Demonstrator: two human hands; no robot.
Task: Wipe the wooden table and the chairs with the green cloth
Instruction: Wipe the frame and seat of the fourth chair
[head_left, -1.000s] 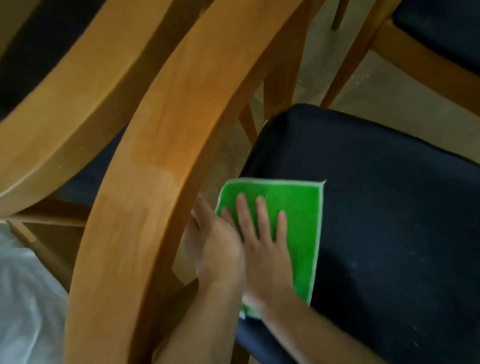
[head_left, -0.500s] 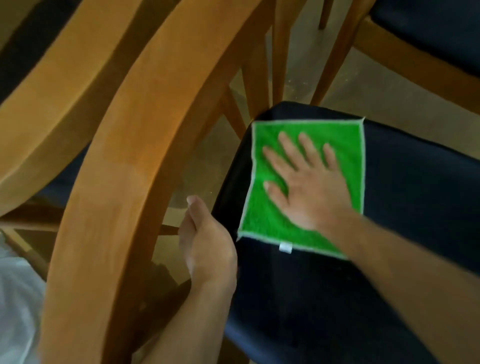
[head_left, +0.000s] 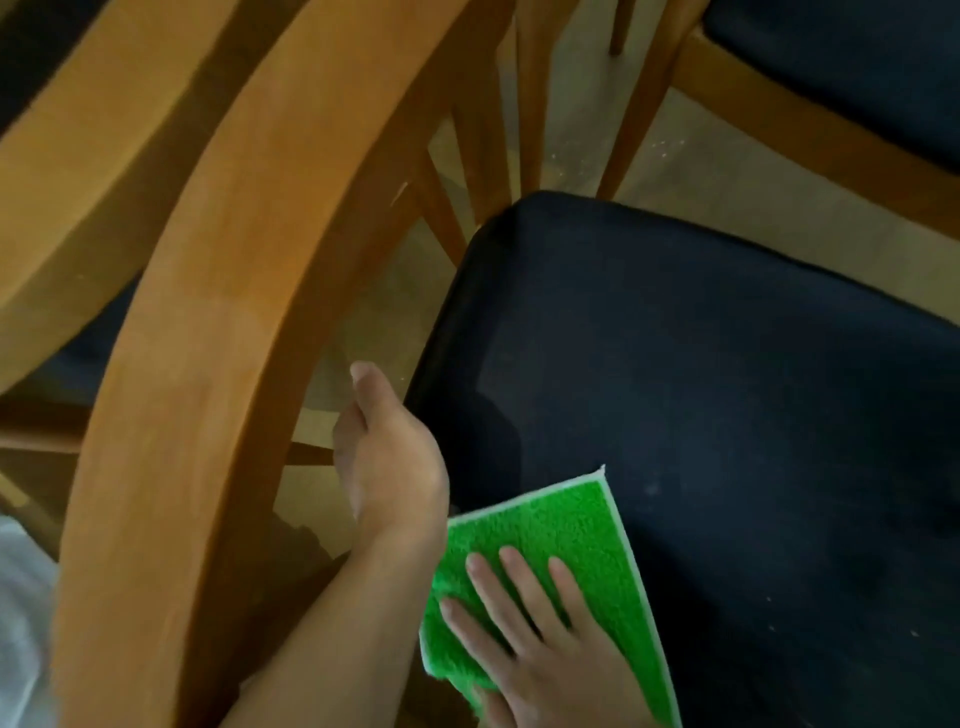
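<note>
Pressing flat, fingers spread, right hand (head_left: 540, 654) on green cloth (head_left: 566, 535) at near-left edge of dark seat cushion (head_left: 727, 389). Left hand (head_left: 389, 457) gripping cushion's left edge, thumb extended. Ample bare cushion beyond and right of cloth; curved chair backrest (head_left: 208, 338) close on left.

Flat rectangular terry cloth (head_left: 566, 540) is showing bright green with a thin white border, lying on the padded fabric chair seat (head_left: 701, 389), which is reading plain dark navy, faintly flecked with pale specks. Curved wooden chair back rail (head_left: 218, 322) is appearing warm honey-orange with soft grain, the second wooden chair frame (head_left: 789, 119) at top right is matching it under another dark navy cushion, and the smooth floor (head_left: 571, 114) between them is showing dull beige sprinkled with tiny light crumbs. Crumpled fabric (head_left: 23, 613) at the lower left edge is showing pale white-grey.
</note>
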